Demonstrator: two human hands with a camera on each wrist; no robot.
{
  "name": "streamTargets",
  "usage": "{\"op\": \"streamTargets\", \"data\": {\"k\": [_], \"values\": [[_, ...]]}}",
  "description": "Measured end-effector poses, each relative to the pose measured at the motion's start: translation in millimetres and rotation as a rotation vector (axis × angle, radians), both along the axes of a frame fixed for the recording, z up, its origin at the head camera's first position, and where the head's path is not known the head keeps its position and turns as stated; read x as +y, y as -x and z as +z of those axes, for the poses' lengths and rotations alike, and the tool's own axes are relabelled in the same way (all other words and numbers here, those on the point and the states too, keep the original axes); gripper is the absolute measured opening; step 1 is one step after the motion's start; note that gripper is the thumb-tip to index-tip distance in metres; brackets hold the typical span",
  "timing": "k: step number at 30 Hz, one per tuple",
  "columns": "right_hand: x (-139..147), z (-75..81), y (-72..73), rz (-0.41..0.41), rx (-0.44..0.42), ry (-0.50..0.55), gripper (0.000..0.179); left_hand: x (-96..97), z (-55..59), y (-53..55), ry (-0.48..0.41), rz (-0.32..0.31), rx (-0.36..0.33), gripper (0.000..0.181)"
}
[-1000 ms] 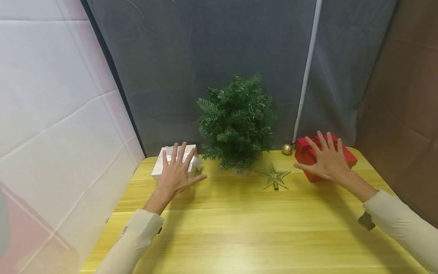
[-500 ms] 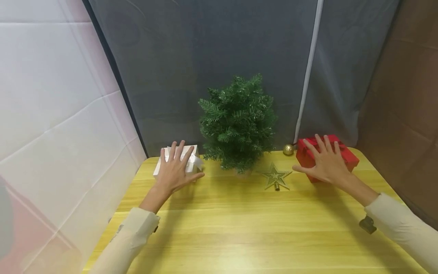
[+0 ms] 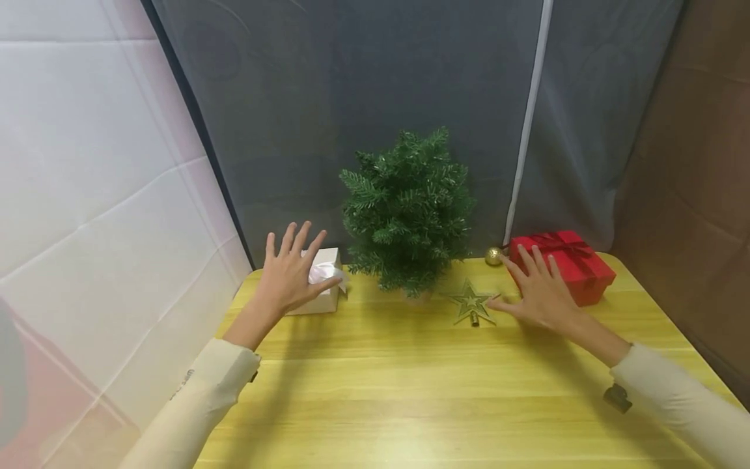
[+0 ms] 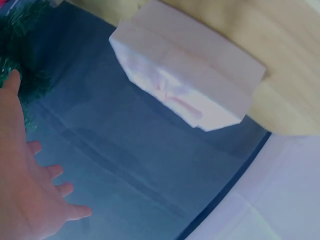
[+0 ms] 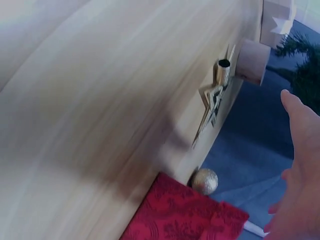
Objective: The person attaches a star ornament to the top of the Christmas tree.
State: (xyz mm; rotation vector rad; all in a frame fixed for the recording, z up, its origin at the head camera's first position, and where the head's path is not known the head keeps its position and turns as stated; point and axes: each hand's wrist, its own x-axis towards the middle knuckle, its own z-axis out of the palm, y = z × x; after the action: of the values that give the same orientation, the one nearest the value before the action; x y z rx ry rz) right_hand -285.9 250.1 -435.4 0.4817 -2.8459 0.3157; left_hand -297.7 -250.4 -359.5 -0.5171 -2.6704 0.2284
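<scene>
Fingers spread, my left hand is held up over the left part of a white gift box with a pale ribbon bow. In the left wrist view that box stands apart from the hand. My right hand, also spread and holding nothing, hovers between a red gift box with a dark red ribbon and a gold star tree topper. The thumb tip overlaps the star's right point in the head view. A small green Christmas tree stands between the hands.
A gold ball ornament sits at the table's back edge beside the red box. The tree's round base shows in the right wrist view. A grey curtain closes the back of the wooden table, with cloth walls at both sides.
My right hand has moved left and slightly down, off the red box toward the star. The left hand has moved a little left and up, showing more of the white box and bow.
</scene>
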Motion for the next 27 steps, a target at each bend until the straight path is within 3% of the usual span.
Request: {"op": "streamTargets", "data": {"k": [5, 15, 20, 27], "values": [[-8.9, -6.9, 0.2, 0.047, 0.015, 0.023, 0.101, 3.4, 21.2, 0.7, 0.032, 0.002, 0.035, 0.102], [-15.8, -22.3, 7.6, 0.141, 0.026, 0.105, 0.095, 10.6, 54.2, 6.1, -0.028, -0.054, 0.090, 0.093], [-13.1, -28.8, 14.1, 0.195, -0.024, 0.165, 0.090, 16.1, 67.3, 9.1, -0.051, -0.094, 0.138, 0.090], [-10.2, -34.7, 23.0, 0.245, -0.141, 0.225, 0.079, 25.5, 85.4, 7.5, -0.091, -0.111, 0.141, 0.088]]}}
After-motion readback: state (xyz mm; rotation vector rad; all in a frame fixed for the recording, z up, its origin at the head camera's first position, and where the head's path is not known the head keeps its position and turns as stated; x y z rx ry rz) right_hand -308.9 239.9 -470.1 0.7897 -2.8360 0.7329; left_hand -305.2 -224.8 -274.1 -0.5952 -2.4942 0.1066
